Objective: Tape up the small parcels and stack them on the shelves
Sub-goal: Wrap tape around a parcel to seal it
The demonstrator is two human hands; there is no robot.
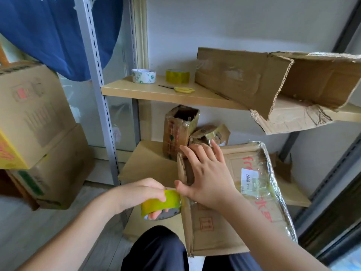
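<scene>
The left hand (145, 194) grips a yellow-green tape roll (161, 203), fingers curled through its core and thumb over the top, holding it against the near left edge of a flat cardboard parcel (224, 222). The right hand (207, 177) lies spread on the parcel's top with fingers straight, pressing the left flap down just beside the roll. The two hands are close together, almost touching at the thumb.

The parcel rests on the lower shelf (148, 163) and juts out toward the person's lap. Its far and right edges already carry shiny clear tape, while the left edge by the roll looks bare, so this parcel seems partly sealed, with that side in hand.

Behind it on the same shelf stand a small upright box (179, 130), open at the top, and a crumpled little parcel (210, 133) leaning beside it; both look unsealed and probably remain to be done. On the upper shelf (156, 92) lie a white tape roll (144, 75), a yellow tape roll (177, 76), yellow-handled scissors (182, 89) and a large torn open carton (273, 85) lying on its side. Stacked cartons (35, 124) stand to the left, off the shelves. Nothing here looks neatly stacked yet, so I judge most of the job is left.
</scene>
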